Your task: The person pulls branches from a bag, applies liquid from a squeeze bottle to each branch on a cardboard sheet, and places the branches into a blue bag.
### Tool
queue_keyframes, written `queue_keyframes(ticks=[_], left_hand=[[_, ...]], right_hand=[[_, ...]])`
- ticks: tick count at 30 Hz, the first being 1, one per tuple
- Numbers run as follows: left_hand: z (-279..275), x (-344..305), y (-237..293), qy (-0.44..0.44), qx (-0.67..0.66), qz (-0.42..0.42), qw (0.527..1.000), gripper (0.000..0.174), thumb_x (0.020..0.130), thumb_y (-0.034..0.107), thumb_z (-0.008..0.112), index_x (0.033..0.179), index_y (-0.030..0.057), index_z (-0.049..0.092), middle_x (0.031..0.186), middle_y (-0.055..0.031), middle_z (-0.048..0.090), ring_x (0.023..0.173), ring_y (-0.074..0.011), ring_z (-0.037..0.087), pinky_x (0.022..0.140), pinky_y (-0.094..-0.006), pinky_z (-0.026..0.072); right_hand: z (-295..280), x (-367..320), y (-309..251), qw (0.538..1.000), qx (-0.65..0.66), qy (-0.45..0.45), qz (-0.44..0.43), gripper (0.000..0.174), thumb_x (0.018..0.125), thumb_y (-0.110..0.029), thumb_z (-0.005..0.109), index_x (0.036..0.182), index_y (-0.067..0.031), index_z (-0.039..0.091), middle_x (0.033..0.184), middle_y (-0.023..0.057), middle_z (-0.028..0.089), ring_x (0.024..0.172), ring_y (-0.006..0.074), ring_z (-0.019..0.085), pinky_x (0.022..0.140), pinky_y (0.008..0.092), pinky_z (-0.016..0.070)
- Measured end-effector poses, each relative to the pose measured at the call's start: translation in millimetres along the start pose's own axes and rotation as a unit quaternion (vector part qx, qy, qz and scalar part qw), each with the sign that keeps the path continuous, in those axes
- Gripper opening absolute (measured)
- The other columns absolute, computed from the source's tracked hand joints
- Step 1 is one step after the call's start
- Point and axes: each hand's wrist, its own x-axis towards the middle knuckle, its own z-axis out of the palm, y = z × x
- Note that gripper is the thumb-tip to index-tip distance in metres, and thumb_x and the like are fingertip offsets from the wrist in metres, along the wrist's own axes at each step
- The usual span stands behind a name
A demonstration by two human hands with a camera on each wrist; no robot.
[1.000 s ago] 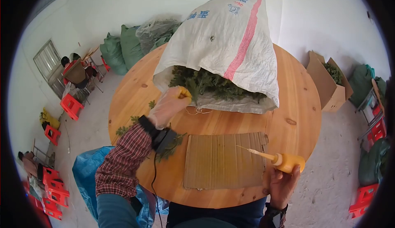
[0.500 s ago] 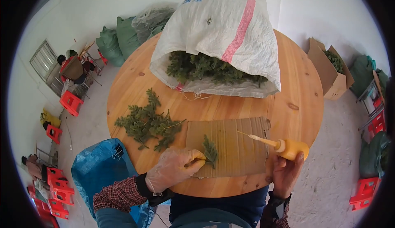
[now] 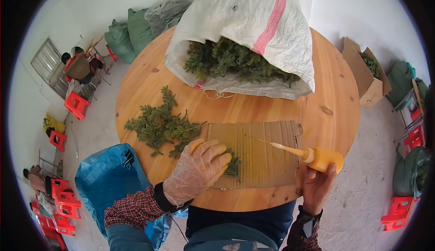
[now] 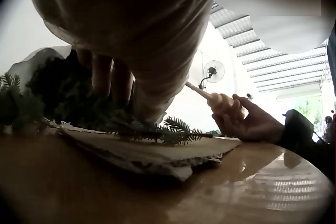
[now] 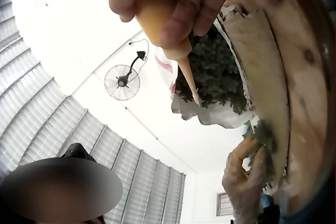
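One small sprig [image 3: 234,166] is on the cardboard [image 3: 267,160], pinched by my gloved left hand [image 3: 197,171], maybe so that it does not slide. My right hand [image 3: 315,190] has its fingers curled round the orange bottle [image 3: 327,159], its thin nozzle [image 3: 292,150] above the cardboard, probably for easy reach.

White walls, barred window [image 3: 46,64], red stools [image 3: 77,105], wall fan [image 5: 122,80], concrete floor [image 3: 102,115]

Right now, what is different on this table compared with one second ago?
The left hand has moved from the mouth of the white sack toward the person, to the left side of the cardboard. It now pinches a small sprig there; before, none lay there. The right hand still holds the yellow bottle.
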Motion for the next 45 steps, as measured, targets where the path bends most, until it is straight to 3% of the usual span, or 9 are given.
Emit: queue_keyframes(ticks=[10, 14, 17, 21, 26, 30, 34, 37, 45], left_hand=[[3, -15, 10, -0.083, 0.01, 0.039, 0.996, 0.031, 0.084, 0.022, 0.065, 0.112, 0.0083, 0.065, 0.114, -0.008, 0.062, 0.11, -0.0245, 0.057, 0.102, -0.0424, 0.0359], [3, -16, 21, -0.097, 0.05, 0.038, 0.993, 0.043, 0.085, 0.028, 0.063, 0.12, 0.0023, 0.061, 0.117, -0.0129, 0.062, 0.109, -0.0243, 0.057, 0.102, -0.0425, 0.0382], [2, -16, 22, -0.114, 0.047, 0.037, 0.992, 0.046, 0.087, 0.027, 0.06, 0.122, -0.0025, 0.059, 0.118, -0.0168, 0.061, 0.11, -0.0256, 0.057, 0.103, -0.0428, 0.0388], [4, -18, 22, -0.114, 0.063, 0.043, 0.991, 0.046, 0.088, 0.028, 0.057, 0.122, -0.0028, 0.059, 0.119, -0.0176, 0.061, 0.111, -0.026, 0.057, 0.103, -0.0431, 0.0386], [2, -19, 23, -0.116, 0.083, 0.046, 0.989, 0.047, 0.088, 0.028, 0.056, 0.123, -0.0033, 0.059, 0.119, -0.0183, 0.061, 0.112, -0.026, 0.057, 0.104, -0.0432, 0.0378], [2, -20, 22, -0.126, 0.086, 0.047, 0.987, 0.045, 0.088, 0.027, 0.06, 0.123, -0.0018, 0.06, 0.122, -0.017, 0.06, 0.113, -0.0278, 0.056, 0.105, -0.0463, 0.0353], [2, -20, 22, -0.125, 0.075, 0.039, 0.989, 0.044, 0.088, 0.027, 0.059, 0.122, -0.0017, 0.061, 0.122, -0.017, 0.06, 0.113, -0.0283, 0.056, 0.106, -0.0466, 0.0352], [2, -19, 22, -0.129, 0.074, 0.036, 0.988, 0.045, 0.089, 0.027, 0.059, 0.124, -0.0014, 0.06, 0.122, -0.0167, 0.06, 0.113, -0.0274, 0.056, 0.106, -0.0467, 0.0346], [-1, -18, 23, -0.136, 0.102, 0.045, 0.984, 0.053, 0.088, 0.034, 0.059, 0.126, -0.0015, 0.058, 0.123, -0.0164, 0.061, 0.114, -0.0252, 0.056, 0.108, -0.0437, 0.0346]], right_hand=[[0, -16, 3, 0.992, -0.113, -0.045, -0.02, 0.046, 0.1, -0.039, 0.053, 0.129, -0.0031, 0.049, 0.113, 0.012, 0.064, 0.074, 0.0147, 0.063, 0.08, 0.0332, 0.0543], [-1, -49, 6, 0.972, -0.225, -0.045, -0.043, 0.057, 0.096, -0.048, 0.057, 0.128, -0.0005, 0.049, 0.114, 0.0148, 0.063, 0.078, 0.0195, 0.065, 0.082, 0.0349, 0.054], [3, -66, 9, 0.916, -0.388, -0.005, -0.105, 0.082, 0.081, -0.06, 0.07, 0.127, 0.0041, 0.044, 0.117, 0.0194, 0.059, 0.097, 0.0273, 0.063, 0.089, 0.0379, 0.0507], [22, -74, 4, 0.858, -0.488, -0.057, -0.151, 0.086, 0.072, -0.055, 0.081, 0.124, 0.003, 0.043, 0.12, 0.0208, 0.057, 0.106, 0.0279, 0.06, 0.093, 0.04, 0.049], [38, -78, 13, 0.878, -0.447, -0.083, -0.152, 0.084, 0.07, -0.044, 0.087, 0.124, 0.0014, 0.041, 0.12, 0.0228, 0.058, 0.108, 0.0295, 0.061, 0.094, 0.0409, 0.0494], [38, -79, 16, 0.903, -0.408, -0.095, -0.094, 0.085, 0.069, -0.037, 0.089, 0.125, 0.0011, 0.038, 0.12, 0.0235, 0.058, 0.11, 0.0314, 0.061, 0.094, 0.0412, 0.0502], [41, -76, 17, 0.834, -0.505, -0.127, -0.182, 0.085, 0.072, -0.052, 0.083, 0.123, 0.0008, 0.04, 0.115, 0.0198, 0.057, 0.102, 0.0291, 0.062, 0.087, 0.0407, 0.0528], [43, -78, 14, 0.861, -0.456, -0.146, -0.168, 0.082, 0.069, -0.035, 0.09, 0.123, 0.0008, 0.04, 0.116, 0.0233, 0.06, 0.107, 0.032, 0.063, 0.092, 0.0415, 0.0509], [44, -83, 2, 0.816, -0.505, -0.176, -0.218, 0.082, 0.068, -0.034, 0.091, 0.123, 0.0003, 0.04, 0.112, 0.0225, 0.063, 0.103, 0.0302, 0.063, 0.089, 0.0401, 0.0501]])
